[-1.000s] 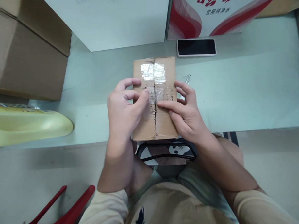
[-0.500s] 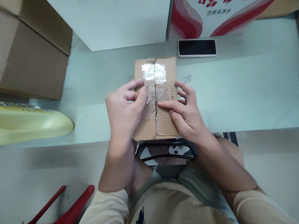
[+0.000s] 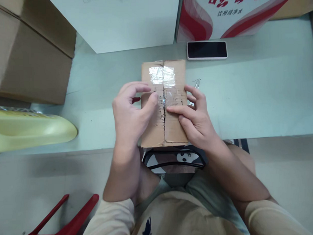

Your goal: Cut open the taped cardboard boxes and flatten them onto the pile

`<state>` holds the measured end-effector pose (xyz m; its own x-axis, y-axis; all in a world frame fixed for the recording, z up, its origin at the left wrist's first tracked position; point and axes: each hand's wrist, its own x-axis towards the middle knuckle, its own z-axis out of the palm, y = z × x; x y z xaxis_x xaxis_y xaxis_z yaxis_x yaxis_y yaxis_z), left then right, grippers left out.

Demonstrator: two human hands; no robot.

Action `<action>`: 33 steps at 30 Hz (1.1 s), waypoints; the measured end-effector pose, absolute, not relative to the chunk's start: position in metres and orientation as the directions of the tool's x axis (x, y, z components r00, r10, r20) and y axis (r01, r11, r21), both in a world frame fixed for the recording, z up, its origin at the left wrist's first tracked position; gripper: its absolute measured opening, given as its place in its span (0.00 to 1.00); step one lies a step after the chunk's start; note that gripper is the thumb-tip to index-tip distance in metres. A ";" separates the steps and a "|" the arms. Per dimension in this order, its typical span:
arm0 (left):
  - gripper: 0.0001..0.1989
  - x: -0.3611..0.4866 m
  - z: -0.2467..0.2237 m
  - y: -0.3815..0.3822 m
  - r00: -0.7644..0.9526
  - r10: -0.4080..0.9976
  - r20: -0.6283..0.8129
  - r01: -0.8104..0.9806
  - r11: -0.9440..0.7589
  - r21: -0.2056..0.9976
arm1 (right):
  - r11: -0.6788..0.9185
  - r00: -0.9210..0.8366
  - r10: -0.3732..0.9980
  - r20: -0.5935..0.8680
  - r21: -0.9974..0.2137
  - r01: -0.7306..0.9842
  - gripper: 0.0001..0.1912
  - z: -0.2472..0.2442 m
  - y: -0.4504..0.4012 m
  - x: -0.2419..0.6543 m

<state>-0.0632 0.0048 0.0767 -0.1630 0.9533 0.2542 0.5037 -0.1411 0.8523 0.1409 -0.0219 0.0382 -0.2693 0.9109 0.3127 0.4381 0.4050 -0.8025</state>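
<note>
Your small box is brown, its clear tape glinting silvery white. Your tabletop is pale green. You face a white box and a white carton with red swirls and red lettering. The phone is black, rimmed pale; the container is light yellow. Your tan shirt bears a dark print.

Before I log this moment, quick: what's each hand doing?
Left hand: thumb and fingers curled over the small cardboard box; whether it pinches anything can't be told.
Right hand: holding the box's right side.
</note>
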 end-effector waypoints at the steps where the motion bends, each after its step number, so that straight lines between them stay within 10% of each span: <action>1: 0.06 -0.064 0.075 0.005 -0.133 0.955 0.264 0.510 -0.162 0.845 | 0.397 -0.264 0.914 0.307 -0.811 0.429 0.18 0.038 -0.023 0.141; 33: 0.11 -0.075 0.067 0.001 0.159 0.963 0.218 0.526 -0.269 0.807 | 0.408 -0.259 0.911 0.321 -0.792 0.454 0.17 0.040 -0.024 0.142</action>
